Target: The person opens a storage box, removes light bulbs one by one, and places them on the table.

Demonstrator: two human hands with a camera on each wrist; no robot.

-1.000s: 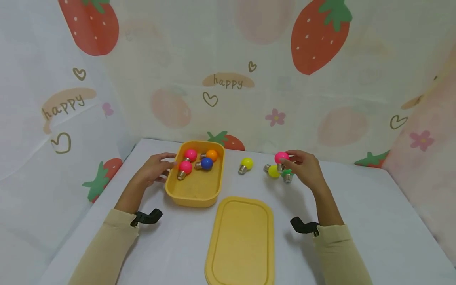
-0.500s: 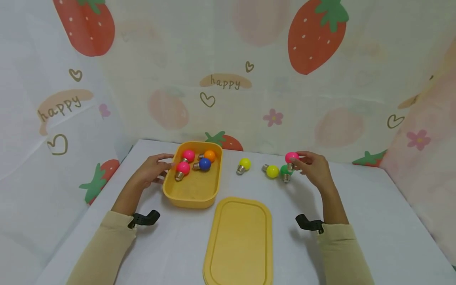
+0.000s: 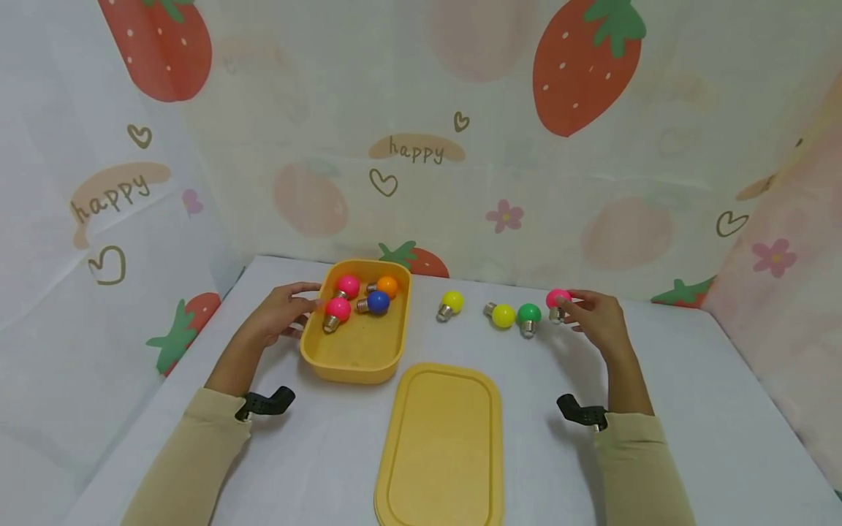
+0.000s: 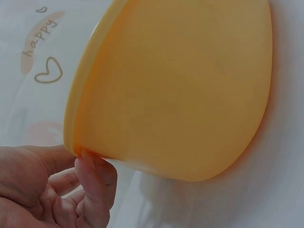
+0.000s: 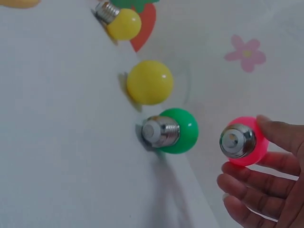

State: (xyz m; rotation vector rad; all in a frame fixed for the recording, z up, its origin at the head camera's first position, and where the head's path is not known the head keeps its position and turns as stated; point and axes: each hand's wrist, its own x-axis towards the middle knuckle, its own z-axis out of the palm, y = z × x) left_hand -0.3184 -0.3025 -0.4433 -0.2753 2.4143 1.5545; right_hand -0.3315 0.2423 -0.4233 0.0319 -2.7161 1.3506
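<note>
My right hand [image 3: 597,321] pinches a pink light bulb [image 3: 558,298] between thumb and fingers, right of the green light bulb [image 3: 528,314]. In the right wrist view the pink bulb's metal base [image 5: 236,141] faces the camera. My left hand [image 3: 279,315] grips the left rim of a yellow plastic box [image 3: 355,375]; the left wrist view shows fingertips [image 4: 90,166] tucked just under that rim. Inside the box lie two pink bulbs [image 3: 338,309], an orange bulb [image 3: 387,286] and a blue bulb [image 3: 378,302].
Two yellow bulbs [image 3: 452,301] lie on the white table [image 3: 316,467] between box and green bulb. A flat yellow lid [image 3: 441,446] lies in front, nearer me. Behind the table hangs a strawberry-print cloth [image 3: 487,161].
My right hand has carried the pink bulb to the right, from over the green bulb to beside it, uncovering the green one. My left hand keeps its place at the box.
</note>
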